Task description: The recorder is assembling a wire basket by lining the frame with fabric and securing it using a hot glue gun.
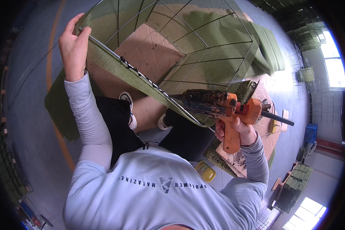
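My left hand (73, 50) is closed on the upper left end of a metal rod, part of a wire frame (197, 36), pinching the green mesh fabric (120, 69) against it. The fabric lines the frame and folds over the rod. A wavy bead of black glue (131, 67) runs along the rod's middle. In my right hand (240, 130) is an orange glue gun (231, 136), its front caked with dark residue. A black glue stick (278, 117) sticks out of its back. The gun's tip points left, close to the rod's lower part; whether they touch cannot be made out.
Brown cardboard (145, 48) lies on the floor beneath the frame. Folded green fabric (266, 50) rests at the far right, and more green material (63, 107) lies left. Near my right elbow is a yellow object (205, 171). Wire frames (297, 65) and a blue crate (311, 133) stand farther right.
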Demonstrator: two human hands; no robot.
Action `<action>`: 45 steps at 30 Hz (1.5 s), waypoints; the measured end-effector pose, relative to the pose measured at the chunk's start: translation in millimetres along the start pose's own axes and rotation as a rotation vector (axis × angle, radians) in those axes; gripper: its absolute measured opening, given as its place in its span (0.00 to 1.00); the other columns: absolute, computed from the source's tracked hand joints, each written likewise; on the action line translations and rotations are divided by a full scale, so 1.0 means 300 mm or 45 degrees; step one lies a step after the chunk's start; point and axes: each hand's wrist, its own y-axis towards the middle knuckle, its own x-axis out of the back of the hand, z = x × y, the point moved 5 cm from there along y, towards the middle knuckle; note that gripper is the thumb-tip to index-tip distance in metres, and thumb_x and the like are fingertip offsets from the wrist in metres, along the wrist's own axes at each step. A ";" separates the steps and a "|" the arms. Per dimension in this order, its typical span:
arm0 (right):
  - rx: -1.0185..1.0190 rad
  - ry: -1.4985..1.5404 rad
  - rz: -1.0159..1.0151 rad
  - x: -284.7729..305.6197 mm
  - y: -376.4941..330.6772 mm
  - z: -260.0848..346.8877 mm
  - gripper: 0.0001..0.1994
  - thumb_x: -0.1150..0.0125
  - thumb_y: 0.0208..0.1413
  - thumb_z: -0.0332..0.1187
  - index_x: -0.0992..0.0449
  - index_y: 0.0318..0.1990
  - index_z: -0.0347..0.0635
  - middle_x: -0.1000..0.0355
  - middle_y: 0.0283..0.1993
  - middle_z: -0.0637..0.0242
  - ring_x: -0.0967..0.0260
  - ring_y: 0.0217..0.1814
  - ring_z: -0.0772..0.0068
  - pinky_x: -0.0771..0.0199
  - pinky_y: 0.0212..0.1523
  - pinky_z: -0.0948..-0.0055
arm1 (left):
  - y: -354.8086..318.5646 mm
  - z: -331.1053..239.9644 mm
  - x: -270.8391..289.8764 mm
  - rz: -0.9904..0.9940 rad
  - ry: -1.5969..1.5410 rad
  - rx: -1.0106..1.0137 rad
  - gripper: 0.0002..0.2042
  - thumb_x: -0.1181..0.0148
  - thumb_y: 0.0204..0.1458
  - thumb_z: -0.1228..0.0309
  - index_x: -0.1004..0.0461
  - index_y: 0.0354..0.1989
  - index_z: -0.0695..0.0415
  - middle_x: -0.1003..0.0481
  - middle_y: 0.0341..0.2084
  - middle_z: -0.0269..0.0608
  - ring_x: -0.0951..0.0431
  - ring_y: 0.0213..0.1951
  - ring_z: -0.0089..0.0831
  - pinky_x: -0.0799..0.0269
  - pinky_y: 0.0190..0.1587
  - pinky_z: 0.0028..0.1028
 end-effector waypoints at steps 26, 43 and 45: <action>0.060 -0.065 -0.010 0.012 -0.019 -0.035 0.29 0.41 0.53 0.53 0.35 0.50 0.37 0.34 0.32 0.65 0.33 0.31 0.74 0.28 0.30 0.72 | -0.009 0.000 -0.007 0.017 -0.066 0.057 0.19 0.46 0.47 0.80 0.29 0.50 0.67 0.25 0.38 0.40 0.28 0.34 0.19 0.33 0.40 0.19; -0.084 0.130 0.051 0.040 -0.026 -0.078 0.33 0.39 0.51 0.54 0.37 0.55 0.36 0.32 0.35 0.63 0.32 0.33 0.71 0.27 0.34 0.71 | -0.009 -0.023 -0.007 0.021 -0.044 0.098 0.18 0.46 0.50 0.82 0.30 0.52 0.66 0.27 0.45 0.42 0.27 0.42 0.23 0.33 0.46 0.21; 0.055 0.111 0.063 0.030 -0.031 -0.066 0.35 0.39 0.52 0.53 0.40 0.58 0.34 0.31 0.42 0.58 0.30 0.41 0.64 0.28 0.44 0.65 | -0.004 -0.029 -0.012 0.025 -0.029 0.103 0.18 0.46 0.50 0.82 0.30 0.52 0.66 0.27 0.45 0.42 0.27 0.42 0.23 0.33 0.47 0.21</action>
